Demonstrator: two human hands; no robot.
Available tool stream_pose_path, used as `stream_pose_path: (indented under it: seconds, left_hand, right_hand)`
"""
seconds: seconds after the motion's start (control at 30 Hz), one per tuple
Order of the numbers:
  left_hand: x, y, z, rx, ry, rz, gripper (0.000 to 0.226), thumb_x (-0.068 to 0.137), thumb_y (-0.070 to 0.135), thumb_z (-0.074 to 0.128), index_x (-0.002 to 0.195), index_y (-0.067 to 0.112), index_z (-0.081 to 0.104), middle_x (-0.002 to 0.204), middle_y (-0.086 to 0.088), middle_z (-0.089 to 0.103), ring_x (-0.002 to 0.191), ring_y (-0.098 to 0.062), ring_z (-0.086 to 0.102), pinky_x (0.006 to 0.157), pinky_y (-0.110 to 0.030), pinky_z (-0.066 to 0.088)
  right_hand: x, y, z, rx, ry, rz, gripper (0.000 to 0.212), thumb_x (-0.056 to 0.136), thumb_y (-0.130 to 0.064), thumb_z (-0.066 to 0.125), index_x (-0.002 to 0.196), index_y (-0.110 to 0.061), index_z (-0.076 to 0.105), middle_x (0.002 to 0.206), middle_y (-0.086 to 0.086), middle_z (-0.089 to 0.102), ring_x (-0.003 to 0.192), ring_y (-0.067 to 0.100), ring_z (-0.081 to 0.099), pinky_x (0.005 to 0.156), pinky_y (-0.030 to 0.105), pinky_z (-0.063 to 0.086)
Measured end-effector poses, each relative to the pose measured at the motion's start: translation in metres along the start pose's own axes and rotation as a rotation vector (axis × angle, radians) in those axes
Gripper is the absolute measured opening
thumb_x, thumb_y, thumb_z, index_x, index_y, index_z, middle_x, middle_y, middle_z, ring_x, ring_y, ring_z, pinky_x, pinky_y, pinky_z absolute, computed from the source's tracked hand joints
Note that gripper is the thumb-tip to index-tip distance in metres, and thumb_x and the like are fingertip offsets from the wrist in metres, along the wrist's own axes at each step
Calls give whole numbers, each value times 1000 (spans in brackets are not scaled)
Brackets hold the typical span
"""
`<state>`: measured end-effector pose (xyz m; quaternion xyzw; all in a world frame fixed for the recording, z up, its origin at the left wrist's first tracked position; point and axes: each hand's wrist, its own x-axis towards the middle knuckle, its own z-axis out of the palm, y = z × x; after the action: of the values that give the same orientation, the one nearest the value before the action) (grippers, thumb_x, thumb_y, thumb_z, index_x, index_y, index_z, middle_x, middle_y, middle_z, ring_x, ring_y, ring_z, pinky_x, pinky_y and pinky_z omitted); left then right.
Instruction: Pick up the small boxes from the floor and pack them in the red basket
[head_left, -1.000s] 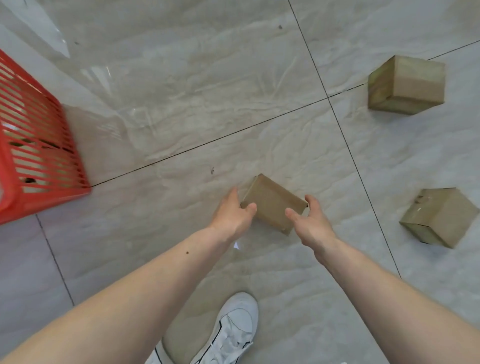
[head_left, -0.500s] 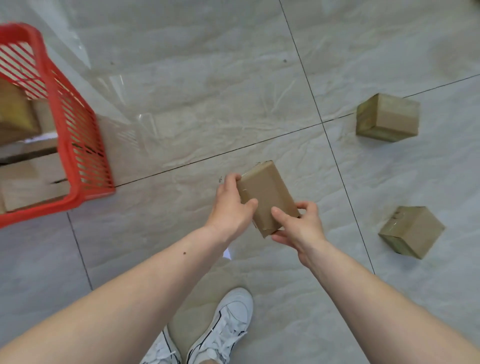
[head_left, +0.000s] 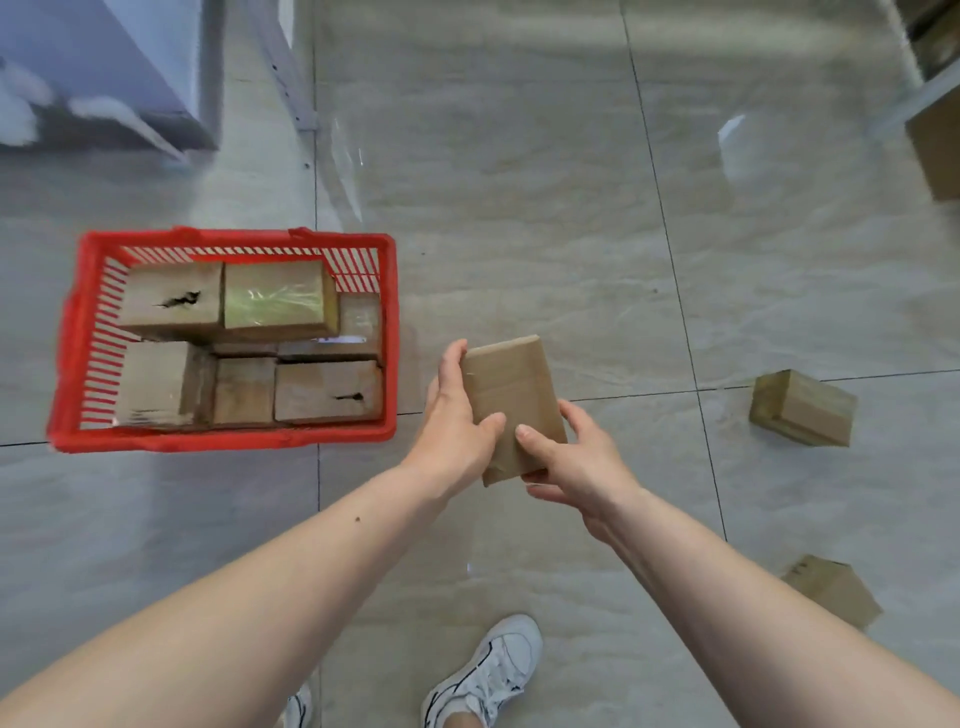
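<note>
Grey marble-look floor tiles (head_left: 519, 208) carry the red basket (head_left: 72, 332).

Both hands on one small brown box (head_left: 511, 395), held up off the tiled floor (head_left: 519, 208). Left hand (head_left: 457, 421) grips its left edge, thumb on top; right hand (head_left: 569, 462) cups the near right corner, thumb on the top face. Red basket (head_left: 78, 332) sits just left of the held box, already packed with several brown boxes, two stacked on top at the back. Two more boxes on the floor to the right: one (head_left: 802, 410) further out, one (head_left: 831, 590) nearer, partly behind the right forearm. White sneaker (head_left: 485, 670) at the bottom.
</note>
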<state>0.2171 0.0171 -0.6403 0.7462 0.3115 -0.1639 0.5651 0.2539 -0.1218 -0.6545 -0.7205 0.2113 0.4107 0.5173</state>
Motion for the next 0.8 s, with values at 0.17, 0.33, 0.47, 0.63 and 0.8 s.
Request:
stream_pose_path:
  seconds: [0.17,0.33,0.47,0.63,0.8]
  left_hand:
    - [1,-14,-90,39,104,-39,101,92,14,56,146,49,-21,155,-1,34,131,-26,46,110,-43,39]
    - [13,-54,-192,55,180,-124,82,93,18,58,152,30,3,144,-4,46,126,-27,50,103,-44,45]
    - [26,-99,-262,146,201,-147,59,89,16,61,140,18,32,134,-10,49,122,-29,51,101,-47,46]
    - [49,-155,-303,122,100,-174,53,87,10,56,134,22,32,133,-7,56,123,-26,54,104,-47,45]
    - [83,-193,-309,160,46,-205,56,97,16,45,150,21,28,144,-6,38,129,-26,47,111,-34,35]
  right_hand:
    - [-7,-32,90,-69,-36,-37,49,89,-24,69,133,-25,48,116,6,66,100,24,68,77,37,59]
    - [-2,-47,199,-60,-62,-28,39,89,-24,68,123,-23,48,114,7,66,99,26,68,81,42,59]
    - [8,-45,287,-58,-33,-21,38,86,-19,70,120,-17,52,107,6,68,88,21,66,72,38,56]
    - [36,-34,354,-72,-6,84,43,89,-17,67,128,-14,48,113,8,65,96,25,67,85,46,59]
    - [83,-17,387,-66,26,146,42,91,-16,66,129,-12,48,106,7,64,95,26,67,87,50,59]
